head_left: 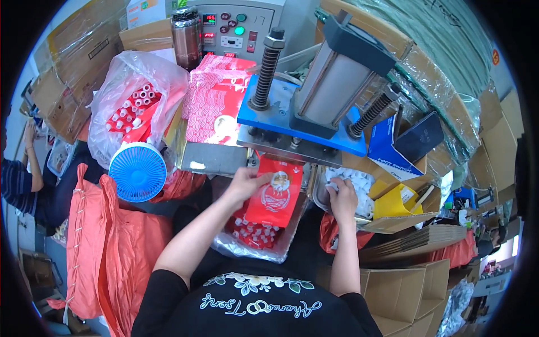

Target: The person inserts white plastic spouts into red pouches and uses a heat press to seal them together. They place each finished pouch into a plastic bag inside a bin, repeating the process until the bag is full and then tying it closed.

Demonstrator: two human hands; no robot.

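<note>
My left hand (246, 184) grips a red printed pouch (276, 191) by its left edge, thumb on top. The flat pouch sits under the front of a press (303, 112) with a blue plate and a grey cylinder. Below it, a plastic-lined box (264, 254) holds red pouches with white spouts (255, 233). To the right, my right hand (341, 196) reaches into a tray (319, 194) of loose white plastic parts (359, 182). Its fingers are closed at a small whitish piece, partly hidden by the hand.
Flat red pouches (216, 106) are stacked left of the press. A blue fan (137, 171) stands before a clear bag (101, 121) of spouted pouches. A red sack (120, 241) is at lower left, cardboard boxes (398, 292) at lower right. Another person's arm (33, 160) shows far left.
</note>
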